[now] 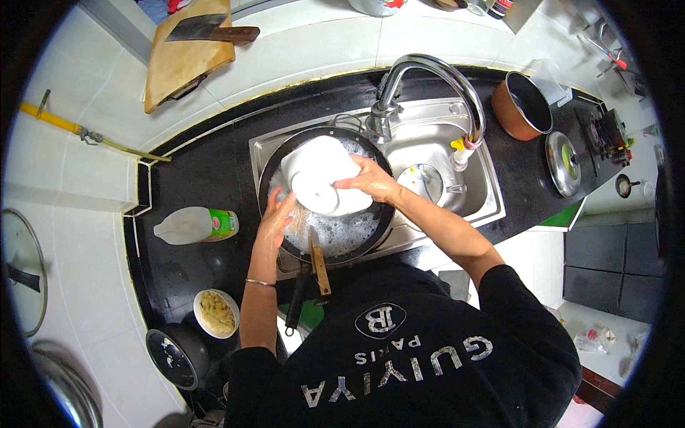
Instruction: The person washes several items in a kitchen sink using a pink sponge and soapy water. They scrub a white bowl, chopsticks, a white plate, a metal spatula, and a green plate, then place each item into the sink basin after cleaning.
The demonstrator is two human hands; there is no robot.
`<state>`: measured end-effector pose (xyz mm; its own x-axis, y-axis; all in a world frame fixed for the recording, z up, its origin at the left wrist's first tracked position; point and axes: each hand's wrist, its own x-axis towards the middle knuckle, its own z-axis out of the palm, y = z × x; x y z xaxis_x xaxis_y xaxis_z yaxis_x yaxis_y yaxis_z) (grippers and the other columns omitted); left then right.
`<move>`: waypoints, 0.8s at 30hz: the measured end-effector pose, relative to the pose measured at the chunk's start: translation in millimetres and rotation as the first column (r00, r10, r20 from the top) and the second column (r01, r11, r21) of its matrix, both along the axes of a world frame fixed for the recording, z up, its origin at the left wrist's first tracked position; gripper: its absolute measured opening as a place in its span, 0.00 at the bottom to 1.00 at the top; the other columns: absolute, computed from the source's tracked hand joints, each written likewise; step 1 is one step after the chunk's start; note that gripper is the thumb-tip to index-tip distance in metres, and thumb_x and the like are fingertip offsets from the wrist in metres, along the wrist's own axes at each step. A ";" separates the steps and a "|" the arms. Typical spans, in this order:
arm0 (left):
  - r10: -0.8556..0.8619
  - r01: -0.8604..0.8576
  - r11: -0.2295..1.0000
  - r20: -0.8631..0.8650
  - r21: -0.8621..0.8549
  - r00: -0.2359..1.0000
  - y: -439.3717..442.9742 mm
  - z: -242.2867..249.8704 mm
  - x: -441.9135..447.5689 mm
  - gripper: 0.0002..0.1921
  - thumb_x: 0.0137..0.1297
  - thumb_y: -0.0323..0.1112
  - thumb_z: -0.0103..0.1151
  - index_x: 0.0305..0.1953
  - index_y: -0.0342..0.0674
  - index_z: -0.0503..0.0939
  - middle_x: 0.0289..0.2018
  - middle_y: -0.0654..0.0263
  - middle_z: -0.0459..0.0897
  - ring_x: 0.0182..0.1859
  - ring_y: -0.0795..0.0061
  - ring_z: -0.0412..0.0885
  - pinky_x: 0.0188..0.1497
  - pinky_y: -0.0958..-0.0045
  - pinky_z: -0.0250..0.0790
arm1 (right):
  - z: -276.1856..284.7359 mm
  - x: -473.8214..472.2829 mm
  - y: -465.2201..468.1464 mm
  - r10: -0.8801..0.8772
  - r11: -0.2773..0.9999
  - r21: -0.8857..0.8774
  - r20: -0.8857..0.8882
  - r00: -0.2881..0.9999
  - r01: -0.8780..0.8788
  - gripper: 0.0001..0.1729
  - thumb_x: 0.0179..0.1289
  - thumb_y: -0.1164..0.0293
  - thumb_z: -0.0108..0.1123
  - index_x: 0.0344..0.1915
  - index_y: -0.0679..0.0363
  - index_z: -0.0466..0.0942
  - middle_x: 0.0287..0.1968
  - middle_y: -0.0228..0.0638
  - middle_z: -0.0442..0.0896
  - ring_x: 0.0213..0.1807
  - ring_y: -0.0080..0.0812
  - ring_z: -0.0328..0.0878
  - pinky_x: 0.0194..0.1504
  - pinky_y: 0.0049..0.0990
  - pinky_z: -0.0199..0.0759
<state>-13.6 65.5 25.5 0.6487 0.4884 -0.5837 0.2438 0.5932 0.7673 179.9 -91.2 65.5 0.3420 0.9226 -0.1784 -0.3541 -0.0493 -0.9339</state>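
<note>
My right hand [369,179] grips a white ceramic dish [324,155], thumb on its underside and fingers around its edge. The dish is tilted, its round foot turned up towards me. My left hand [275,219] is beside the dish's lower left edge, wet, fingers apart; whether its fingertips touch the dish is unclear. Both hands are over a large black pan [267,160] of foamy water, which sits across the left side of the steel sink [495,198]. A wooden-handled knife [320,265] leans over the pan's near rim, its blade partly in the foam.
A curved faucet [428,61] arches over the right basin, where a round dish [420,182] lies. To the left are a detergent bottle [195,224], a bowl of food [217,314] and a dark pot [179,356]. A copper-coloured pot [516,109] and lid [562,163] stand right. A cleaver [211,32] rests on a cutting board [187,59].
</note>
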 end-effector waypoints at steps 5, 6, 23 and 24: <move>0.055 0.025 0.979 0.383 -0.200 0.922 -13.9 -20.6 -5.2 0.31 0.55 0.32 0.60 0.60 0.40 0.59 0.51 0.58 0.70 0.54 0.64 0.70 0.56 0.59 0.63 | -35.7 -11.6 0.4 -0.162 0.981 -0.003 -0.571 0.805 0.195 0.25 0.57 0.63 0.60 0.50 0.65 0.68 0.42 0.38 0.78 0.45 0.31 0.75 0.46 0.28 0.73; 0.133 -0.063 0.975 0.335 -0.211 0.933 -19.3 -20.3 -3.3 0.32 0.52 0.26 0.60 0.59 0.35 0.59 0.51 0.57 0.70 0.53 0.64 0.70 0.55 0.62 0.65 | -46.3 -14.4 0.9 -0.169 0.985 -0.057 -0.518 0.838 0.163 0.26 0.60 0.56 0.56 0.49 0.66 0.70 0.43 0.41 0.77 0.47 0.32 0.74 0.47 0.30 0.72; -0.256 0.208 0.941 0.162 0.268 0.953 -34.1 27.9 -5.0 0.16 0.47 0.19 0.62 0.41 0.30 0.75 0.36 0.63 0.80 0.36 0.77 0.78 0.39 0.77 0.71 | -121.3 -6.5 11.8 -0.376 0.924 -0.154 -0.209 0.903 0.350 0.10 0.55 0.72 0.60 0.38 0.61 0.75 0.31 0.31 0.79 0.25 0.26 0.74 0.28 0.23 0.72; -0.256 0.207 0.946 0.184 0.249 0.949 -34.2 26.5 -3.7 0.17 0.46 0.19 0.62 0.41 0.31 0.75 0.37 0.63 0.80 0.36 0.76 0.78 0.39 0.77 0.71 | -98.8 -8.0 10.2 -0.339 0.939 -0.138 -0.223 0.914 0.315 0.10 0.55 0.71 0.60 0.38 0.60 0.76 0.33 0.30 0.79 0.27 0.25 0.75 0.29 0.22 0.72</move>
<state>-17.3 31.3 52.0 0.8555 0.4116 -0.3143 0.1718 0.3469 0.9220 171.8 -81.0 -33.3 0.5576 0.7403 -0.3754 -0.5783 0.0220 -0.8156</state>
